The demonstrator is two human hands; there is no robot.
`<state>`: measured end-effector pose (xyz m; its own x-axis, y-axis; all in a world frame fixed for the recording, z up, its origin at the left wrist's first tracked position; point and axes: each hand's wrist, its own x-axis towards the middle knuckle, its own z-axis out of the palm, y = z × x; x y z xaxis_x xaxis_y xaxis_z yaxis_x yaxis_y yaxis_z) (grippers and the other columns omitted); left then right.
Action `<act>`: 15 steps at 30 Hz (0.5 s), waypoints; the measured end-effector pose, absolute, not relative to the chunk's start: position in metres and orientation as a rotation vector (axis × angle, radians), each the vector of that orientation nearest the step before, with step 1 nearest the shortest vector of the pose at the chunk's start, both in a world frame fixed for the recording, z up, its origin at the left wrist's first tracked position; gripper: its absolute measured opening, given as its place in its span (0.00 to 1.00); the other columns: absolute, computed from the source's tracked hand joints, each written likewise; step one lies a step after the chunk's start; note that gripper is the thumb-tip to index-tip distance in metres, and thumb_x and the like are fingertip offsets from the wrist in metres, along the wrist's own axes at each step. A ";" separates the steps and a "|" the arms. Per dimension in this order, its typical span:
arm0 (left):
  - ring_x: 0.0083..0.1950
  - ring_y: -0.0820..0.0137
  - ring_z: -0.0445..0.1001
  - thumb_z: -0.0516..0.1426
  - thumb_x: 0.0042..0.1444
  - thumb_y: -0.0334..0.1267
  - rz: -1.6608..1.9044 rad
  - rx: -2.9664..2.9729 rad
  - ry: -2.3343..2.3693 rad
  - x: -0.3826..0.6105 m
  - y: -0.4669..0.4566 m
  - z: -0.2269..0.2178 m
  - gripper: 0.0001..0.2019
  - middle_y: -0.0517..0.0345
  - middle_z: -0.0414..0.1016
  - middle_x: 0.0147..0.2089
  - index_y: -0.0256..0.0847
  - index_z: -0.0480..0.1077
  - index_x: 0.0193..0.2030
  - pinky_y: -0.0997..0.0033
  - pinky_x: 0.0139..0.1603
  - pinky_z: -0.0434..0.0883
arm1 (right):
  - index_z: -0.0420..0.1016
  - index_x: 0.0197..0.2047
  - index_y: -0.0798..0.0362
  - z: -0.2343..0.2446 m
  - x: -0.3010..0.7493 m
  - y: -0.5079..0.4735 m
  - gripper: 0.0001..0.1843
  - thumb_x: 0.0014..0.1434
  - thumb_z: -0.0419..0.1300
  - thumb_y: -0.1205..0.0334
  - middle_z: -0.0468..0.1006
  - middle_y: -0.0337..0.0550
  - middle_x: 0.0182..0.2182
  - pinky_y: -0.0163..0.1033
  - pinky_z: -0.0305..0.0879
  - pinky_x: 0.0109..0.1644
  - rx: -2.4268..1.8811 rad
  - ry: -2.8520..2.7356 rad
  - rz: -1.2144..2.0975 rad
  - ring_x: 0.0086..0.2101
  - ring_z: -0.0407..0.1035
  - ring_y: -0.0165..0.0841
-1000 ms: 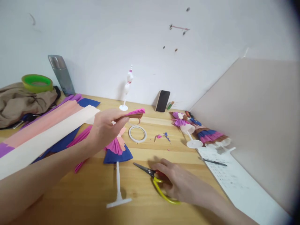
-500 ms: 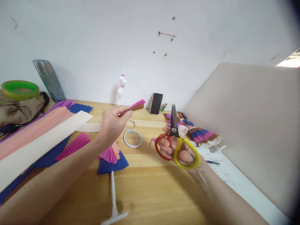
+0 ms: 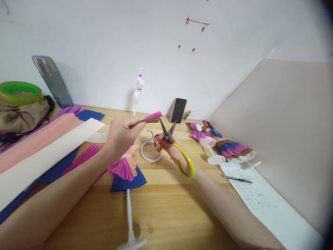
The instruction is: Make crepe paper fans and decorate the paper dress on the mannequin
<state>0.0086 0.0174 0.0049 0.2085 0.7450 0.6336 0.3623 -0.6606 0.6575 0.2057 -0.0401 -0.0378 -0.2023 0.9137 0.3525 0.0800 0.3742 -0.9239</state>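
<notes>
Pink and brown folded paper (image 3: 153,118) forms a thin stack, pinched between the thumb and fingers of the left hand (image 3: 122,134). For orientation, set the dial centre at the pivot of the scissors (image 3: 167,137), with 12 o'clock toward the wall (image 3: 109,52). As viewed from my place in the room, the folded paper is between 10 and 11 o'clock, raised clear of the wooden desk (image 3: 182,208), its free end directed at the spread blades. One blade tip is just beside this end; contact cannot be confirmed. The left hand is at 9 o'clock. The right hand, at 5 o'clock, grasps the scissors by their red and yellow handles. At 8 o'clock, a white ring (image 3: 142,151) lies flat; farther out on that bearing, a white stand (image 3: 129,215) carries a blue skirt (image 3: 125,184). Paper strips (image 3: 52,144) lie at 9 o'clock, a bottle (image 3: 54,81) at 10, a phone (image 3: 178,110) at 1, ruffled dresses (image 3: 231,149) at 3, and a sheet with writing (image 3: 270,211) at 4.
</notes>
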 end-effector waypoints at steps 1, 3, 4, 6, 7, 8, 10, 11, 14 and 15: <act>0.26 0.70 0.73 0.58 0.56 0.32 1.428 2.155 1.016 0.010 0.017 0.004 0.10 0.62 0.79 0.25 0.43 0.82 0.33 0.71 0.26 0.64 | 0.64 0.45 0.49 -0.041 0.205 -0.040 0.31 0.53 0.56 0.30 0.66 0.45 0.39 0.47 0.65 0.44 -0.944 -1.628 0.982 0.36 0.64 0.37; 0.29 0.68 0.75 0.57 0.57 0.31 1.417 2.211 0.958 0.012 0.016 0.002 0.11 0.61 0.80 0.27 0.44 0.82 0.34 0.70 0.30 0.68 | 0.64 0.45 0.50 -0.043 0.206 -0.041 0.33 0.53 0.54 0.29 0.66 0.45 0.38 0.46 0.65 0.43 -0.994 -1.701 0.988 0.36 0.63 0.37; 0.31 0.67 0.77 0.57 0.57 0.30 1.414 2.238 0.936 0.012 0.016 0.001 0.11 0.60 0.81 0.28 0.45 0.82 0.34 0.69 0.33 0.69 | 0.65 0.46 0.50 -0.042 0.207 -0.043 0.33 0.54 0.54 0.28 0.66 0.45 0.37 0.46 0.65 0.43 -1.010 -1.727 0.993 0.36 0.63 0.37; 0.34 0.66 0.78 0.57 0.58 0.31 1.421 2.283 0.913 0.013 0.017 -0.001 0.11 0.60 0.82 0.30 0.46 0.82 0.35 0.69 0.36 0.71 | 0.66 0.47 0.51 -0.041 0.210 -0.047 0.33 0.55 0.53 0.29 0.67 0.45 0.38 0.45 0.65 0.43 -1.033 -1.741 0.979 0.36 0.63 0.36; 0.34 0.66 0.79 0.58 0.58 0.31 1.427 2.297 0.911 0.013 0.017 -0.002 0.11 0.60 0.82 0.30 0.46 0.82 0.35 0.69 0.36 0.71 | 0.66 0.48 0.51 -0.040 0.212 -0.048 0.33 0.55 0.53 0.30 0.68 0.45 0.39 0.45 0.65 0.43 -1.043 -1.732 0.959 0.36 0.64 0.36; 0.34 0.66 0.78 0.58 0.58 0.32 1.429 2.304 0.912 0.013 0.018 -0.002 0.10 0.60 0.82 0.30 0.47 0.82 0.35 0.69 0.36 0.71 | 0.67 0.48 0.51 -0.040 0.213 -0.050 0.33 0.55 0.54 0.30 0.68 0.46 0.39 0.45 0.65 0.42 -1.051 -1.724 0.944 0.36 0.64 0.36; 0.32 0.67 0.77 0.57 0.58 0.32 1.419 2.311 0.921 0.013 0.018 -0.003 0.11 0.61 0.81 0.28 0.47 0.82 0.35 0.69 0.33 0.70 | 0.67 0.50 0.51 -0.040 0.215 -0.051 0.34 0.55 0.55 0.30 0.69 0.46 0.40 0.44 0.65 0.41 -1.057 -1.710 0.919 0.35 0.64 0.35; 0.31 0.68 0.77 0.57 0.58 0.32 1.415 2.316 0.923 0.013 0.018 -0.002 0.11 0.61 0.81 0.28 0.47 0.82 0.35 0.70 0.32 0.69 | 0.68 0.50 0.51 -0.040 0.215 -0.051 0.34 0.54 0.55 0.30 0.69 0.46 0.40 0.43 0.65 0.40 -1.054 -1.715 0.912 0.34 0.64 0.35; 0.29 0.69 0.75 0.58 0.57 0.32 1.384 2.336 0.887 0.012 0.018 0.001 0.10 0.60 0.80 0.27 0.46 0.82 0.34 0.69 0.30 0.67 | 0.69 0.49 0.51 -0.040 0.216 -0.052 0.34 0.54 0.55 0.30 0.70 0.46 0.40 0.42 0.65 0.38 -1.071 -1.761 0.899 0.34 0.65 0.35; 0.30 0.68 0.75 0.58 0.57 0.33 1.360 2.333 0.861 0.012 0.018 0.002 0.10 0.59 0.81 0.28 0.46 0.82 0.33 0.69 0.31 0.67 | 0.69 0.49 0.51 -0.039 0.216 -0.052 0.35 0.54 0.55 0.30 0.70 0.47 0.40 0.42 0.65 0.38 -1.087 -1.771 0.886 0.34 0.65 0.35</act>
<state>0.0118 0.0177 0.0022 0.3702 0.6334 0.6795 0.3429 -0.7730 0.5337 0.2162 -0.0523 -0.0390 -0.2569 0.9198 0.2965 0.3142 0.3696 -0.8745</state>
